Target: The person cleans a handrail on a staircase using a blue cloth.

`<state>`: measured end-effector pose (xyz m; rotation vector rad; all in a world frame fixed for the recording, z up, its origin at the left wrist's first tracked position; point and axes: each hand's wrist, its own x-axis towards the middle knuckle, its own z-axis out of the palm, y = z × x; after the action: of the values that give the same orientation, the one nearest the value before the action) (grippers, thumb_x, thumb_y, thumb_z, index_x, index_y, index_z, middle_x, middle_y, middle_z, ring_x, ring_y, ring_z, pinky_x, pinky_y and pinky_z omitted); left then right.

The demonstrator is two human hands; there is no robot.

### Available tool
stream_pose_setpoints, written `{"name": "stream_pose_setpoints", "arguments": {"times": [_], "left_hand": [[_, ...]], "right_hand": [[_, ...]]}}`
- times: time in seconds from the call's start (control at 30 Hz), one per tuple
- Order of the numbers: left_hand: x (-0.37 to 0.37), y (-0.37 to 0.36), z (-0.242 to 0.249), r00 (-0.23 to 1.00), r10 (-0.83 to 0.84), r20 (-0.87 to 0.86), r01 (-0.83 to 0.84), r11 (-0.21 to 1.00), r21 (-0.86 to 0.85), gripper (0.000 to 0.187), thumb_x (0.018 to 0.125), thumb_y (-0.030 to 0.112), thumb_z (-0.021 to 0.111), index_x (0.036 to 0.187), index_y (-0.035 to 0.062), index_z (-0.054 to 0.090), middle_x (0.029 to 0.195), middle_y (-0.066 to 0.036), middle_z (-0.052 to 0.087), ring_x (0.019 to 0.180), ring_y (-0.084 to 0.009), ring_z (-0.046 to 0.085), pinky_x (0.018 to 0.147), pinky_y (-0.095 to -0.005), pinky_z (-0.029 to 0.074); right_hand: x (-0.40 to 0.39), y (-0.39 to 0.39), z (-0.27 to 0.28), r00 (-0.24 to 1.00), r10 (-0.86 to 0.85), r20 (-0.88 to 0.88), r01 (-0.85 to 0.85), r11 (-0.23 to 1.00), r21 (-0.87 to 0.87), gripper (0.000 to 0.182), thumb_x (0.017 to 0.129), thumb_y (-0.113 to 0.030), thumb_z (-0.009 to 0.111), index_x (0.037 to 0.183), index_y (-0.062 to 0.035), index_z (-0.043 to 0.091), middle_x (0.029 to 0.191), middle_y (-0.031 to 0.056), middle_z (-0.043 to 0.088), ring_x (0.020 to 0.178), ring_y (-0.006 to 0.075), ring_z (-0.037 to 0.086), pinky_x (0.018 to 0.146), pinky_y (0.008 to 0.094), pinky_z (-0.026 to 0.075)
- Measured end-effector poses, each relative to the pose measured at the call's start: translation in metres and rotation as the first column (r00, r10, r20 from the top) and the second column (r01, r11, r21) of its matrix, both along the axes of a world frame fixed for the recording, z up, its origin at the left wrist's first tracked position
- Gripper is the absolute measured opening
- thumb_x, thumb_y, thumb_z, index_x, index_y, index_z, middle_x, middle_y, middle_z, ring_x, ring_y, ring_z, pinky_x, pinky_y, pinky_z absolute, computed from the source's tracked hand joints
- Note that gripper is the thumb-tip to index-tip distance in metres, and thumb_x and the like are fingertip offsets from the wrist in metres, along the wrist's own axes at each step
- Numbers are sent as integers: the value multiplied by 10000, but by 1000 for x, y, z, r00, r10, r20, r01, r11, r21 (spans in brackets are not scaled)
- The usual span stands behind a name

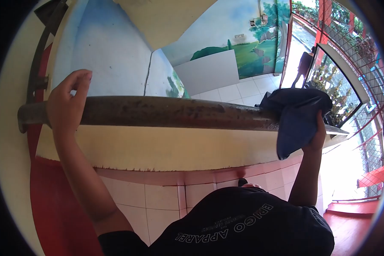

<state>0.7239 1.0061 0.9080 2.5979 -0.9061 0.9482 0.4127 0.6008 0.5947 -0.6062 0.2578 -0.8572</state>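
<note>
A long dark brown handrail (179, 112) with worn, blotchy paint runs across the view. Near its left end is my left hand (67, 100), overlapping the rail, fingers curled in toward the thumb above it. Nothing shows between those fingers. On the right, my right hand (316, 135) grips a dark blue cloth (298, 121) draped over the rail. One corner of the cloth hangs down on my side, and the far fingers are hidden by its folds.
Below the rail is a cream-coloured wall ledge (179, 147), with a tiled floor (162, 202) beneath. Beyond stand a painted mural wall (219, 49) and a white panel (211, 72). A framed glass pane (337, 85), wire mesh (365, 51) and a distant person (304, 66) are at right.
</note>
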Motion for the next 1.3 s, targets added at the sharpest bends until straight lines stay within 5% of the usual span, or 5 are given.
{"name": "stream_pose_setpoints", "arguments": {"times": [0.43, 0.53, 0.8, 1.03, 1.3], "left_hand": [[21, 10, -3, 996, -40, -81, 38, 999, -27, 334, 1025, 297, 560, 1223, 68, 701, 1085, -96, 734, 1043, -196, 692, 922, -337, 494], [26, 15, -3, 995, 5, -96, -3, 1000, 17, 352, 1028, 324, 552, 1269, 104, 684, 1090, -99, 725, 1064, -203, 675, 924, -353, 481], [29, 24, 4, 978, 91, -190, -70, 991, 114, 381, 1057, 315, 483, 1350, 131, 643, 1130, -88, 709, 900, -166, 646, 877, -324, 468], [39, 37, -3, 973, -71, -221, 79, 996, 28, 406, 1056, 285, 473, 1400, 113, 602, 1341, -38, 656, 765, -122, 580, 857, -293, 462], [44, 45, 4, 982, -85, -168, 114, 978, 174, 424, 1046, 289, 455, 1405, 116, 601, 1359, -32, 643, 782, -135, 569, 869, -297, 464]], "right_hand": [[-100, -51, -25, 949, -291, 117, 314, 895, -317, 683, 1077, -480, 368, 1495, 59, 344, 1470, 247, 482, 1307, 393, 540, 1100, 518, 448], [-56, -29, -36, 768, -495, -407, 82, 706, -703, 591, 1044, -444, 488, 1277, 92, 576, 1174, 154, 673, 1048, 243, 660, 895, 379, 531], [-14, -16, -44, 742, -669, -45, -140, -89, -986, 517, 780, -69, 582, 1291, -35, 654, 1313, 171, 663, 1297, 386, 579, 1161, 555, 352], [-25, -41, -58, 529, -726, -439, -69, 479, -875, 357, 1008, -193, 477, 1234, -1, 675, 1275, 173, 687, 1334, 344, 555, 1176, 517, 312], [-33, 1, -72, 699, -711, 74, -144, -241, -960, 604, 662, -5, 603, 1259, -56, 682, 1397, 140, 618, 1379, 378, 507, 1187, 573, 318]]}}
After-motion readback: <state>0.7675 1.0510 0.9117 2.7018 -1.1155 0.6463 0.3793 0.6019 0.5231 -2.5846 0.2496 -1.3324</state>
